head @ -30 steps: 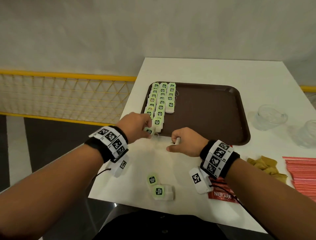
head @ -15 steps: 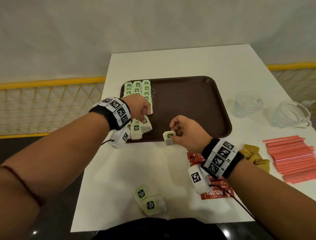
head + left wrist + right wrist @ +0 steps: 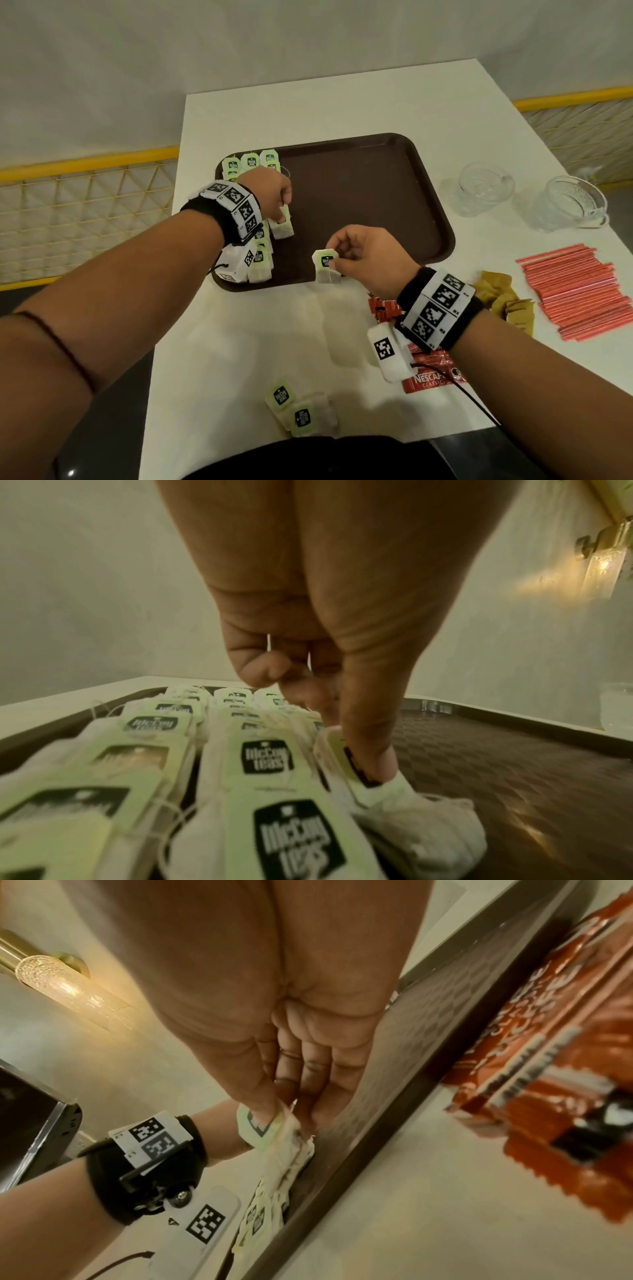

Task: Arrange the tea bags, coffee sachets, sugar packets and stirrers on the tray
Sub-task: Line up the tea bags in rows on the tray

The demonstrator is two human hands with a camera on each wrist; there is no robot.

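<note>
A brown tray (image 3: 370,192) lies on the white table (image 3: 308,102). Rows of green-tagged tea bags (image 3: 251,161) fill its left side. My left hand (image 3: 274,202) pinches one tea bag (image 3: 282,226) at the end of the right row; the left wrist view shows my left hand (image 3: 346,731) with thumb and finger on that bag's (image 3: 421,829) tag. My right hand (image 3: 356,253) pinches another tea bag (image 3: 325,265) over the tray's near edge; in the right wrist view that bag (image 3: 287,1148) hangs from the thumb and fingers. Two more tea bags (image 3: 298,411) lie near me.
Red coffee sachets (image 3: 428,373) lie under my right wrist. A pile of red stirrers (image 3: 575,291) and brown sugar packets (image 3: 507,298) sit at the right. Two glass cups (image 3: 486,192) (image 3: 572,205) stand right of the tray. The tray's middle and right floor shows bare brown.
My left hand moved from the tray's near edge onto the tea bag rows with a bag. My right hand lifted a tea bag off the table to the tray's near edge.
</note>
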